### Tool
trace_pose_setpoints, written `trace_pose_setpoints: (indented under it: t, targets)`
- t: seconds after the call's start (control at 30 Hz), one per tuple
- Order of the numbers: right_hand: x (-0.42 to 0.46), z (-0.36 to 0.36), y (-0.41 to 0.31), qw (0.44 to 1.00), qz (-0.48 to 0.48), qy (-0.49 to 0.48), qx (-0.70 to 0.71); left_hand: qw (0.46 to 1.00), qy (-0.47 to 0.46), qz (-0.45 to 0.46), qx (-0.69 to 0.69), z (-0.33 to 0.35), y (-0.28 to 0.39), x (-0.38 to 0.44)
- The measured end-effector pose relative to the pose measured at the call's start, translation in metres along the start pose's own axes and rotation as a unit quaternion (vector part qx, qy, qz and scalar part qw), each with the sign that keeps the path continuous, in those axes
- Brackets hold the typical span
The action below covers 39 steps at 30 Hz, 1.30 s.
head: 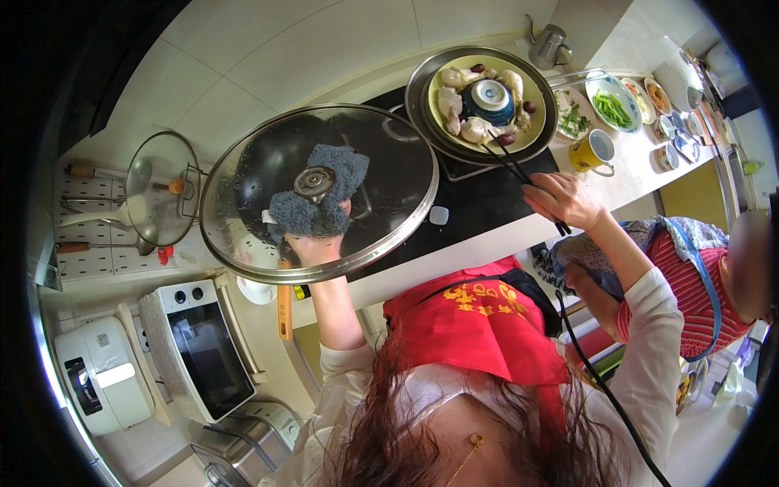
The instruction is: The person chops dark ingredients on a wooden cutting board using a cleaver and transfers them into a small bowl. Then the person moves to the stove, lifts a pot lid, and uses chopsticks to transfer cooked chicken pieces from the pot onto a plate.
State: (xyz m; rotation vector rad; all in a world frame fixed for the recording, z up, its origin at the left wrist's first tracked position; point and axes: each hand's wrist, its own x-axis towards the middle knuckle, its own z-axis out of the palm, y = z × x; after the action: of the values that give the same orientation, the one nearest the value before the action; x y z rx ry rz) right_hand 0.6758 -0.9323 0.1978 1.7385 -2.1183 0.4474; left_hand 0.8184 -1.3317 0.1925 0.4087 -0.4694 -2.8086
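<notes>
My left hand (319,246) shows through a large glass lid (389,225) with a metal rim. That hand grips the lid's knob (314,182) through a grey-blue cloth (338,165). Water drops cover the tilted glass. Black chopsticks (517,170) are held in my right hand (569,198). Their tips reach a chicken drumstick (481,129) on a pale yellow plate (453,66). Several drumsticks and red dates (529,107) ring an upturned blue bowl (490,97) there. The plate sits in a wide metal pan (420,76) on the black cooktop (481,195).
Right of the pan stand a yellow mug (582,157), a dish of green vegetables (611,109) and a metal kettle (549,45). A person in a striped top (681,292) is close by on the right. A toaster oven (207,347) and hanging utensils (103,213) are at left.
</notes>
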Motion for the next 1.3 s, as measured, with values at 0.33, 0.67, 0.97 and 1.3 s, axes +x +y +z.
trace_pose_setpoints:
  t: [0.33,0.67,0.97,1.3]
  targets:
    - [0.005,0.022,0.024,0.730,0.512,0.234,0.389,0.999,0.007,0.014,0.029,0.001,-0.002,0.001]
    - [0.001,-0.003,0.057,0.637,0.580,0.244,0.446,0.999,0.036,0.025,0.012,0.002,0.001,-0.001]
    - [0.022,-0.029,0.003,0.963,0.191,0.003,0.191,0.999,-0.040,-0.009,-0.026,-0.002,0.004,0.001]
    - [0.021,0.014,0.022,0.993,0.090,0.025,0.077,0.998,0.056,0.019,0.020,0.005,-0.001,-0.002]
